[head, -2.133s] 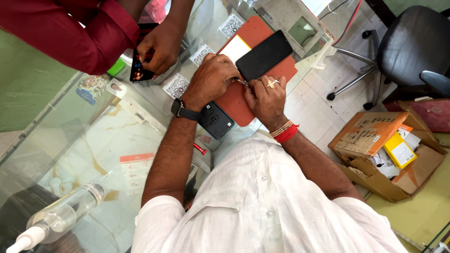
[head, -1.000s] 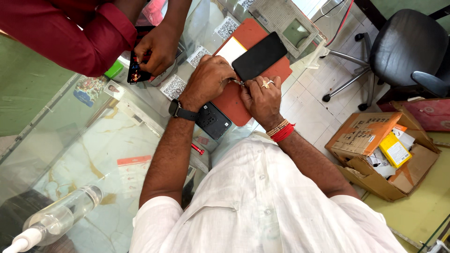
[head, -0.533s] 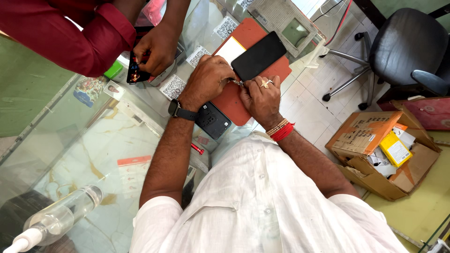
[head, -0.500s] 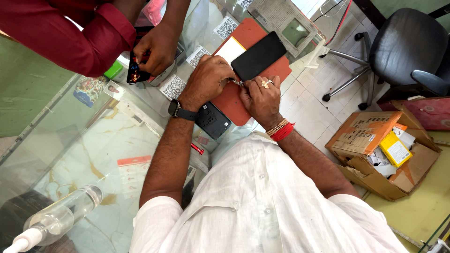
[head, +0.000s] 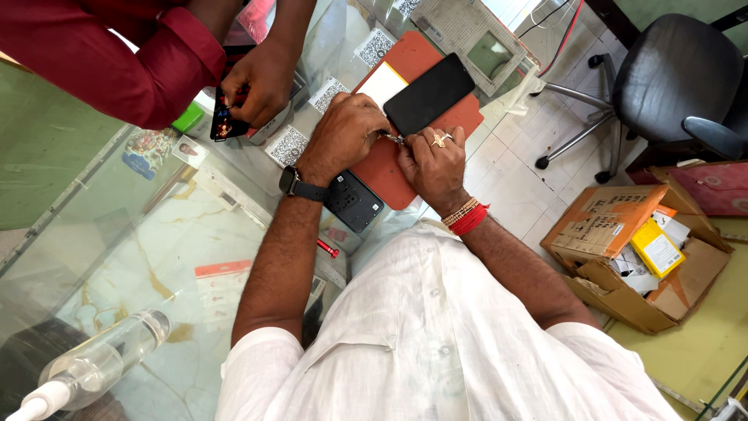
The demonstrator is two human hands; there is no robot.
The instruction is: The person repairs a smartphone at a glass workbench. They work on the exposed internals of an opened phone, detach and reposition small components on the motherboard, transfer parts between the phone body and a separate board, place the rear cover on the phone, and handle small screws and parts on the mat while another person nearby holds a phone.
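Note:
A black smartphone [head: 428,93] lies face down on a red-brown mat [head: 389,168] on the glass counter. My left hand [head: 343,136], with a dark watch on the wrist, and my right hand [head: 432,164], with a ring and red wrist threads, meet at the phone's near edge. Their fingertips pinch a small metal piece [head: 393,139] between them. What the piece is, I cannot tell. A white card [head: 380,83] lies on the mat beside the phone.
Another person's hand [head: 265,78] in a red sleeve holds a small dark item across the counter. Printed code cards [head: 287,145], a black power socket [head: 354,203], a small red screwdriver [head: 327,248] and a spray bottle [head: 101,362] lie around. A cardboard box [head: 623,265] and office chair [head: 670,70] stand on the floor at right.
Both of my hands stay pinched together at the phone's edge. Only the view has shifted slightly; the other person's hand keeps its place.

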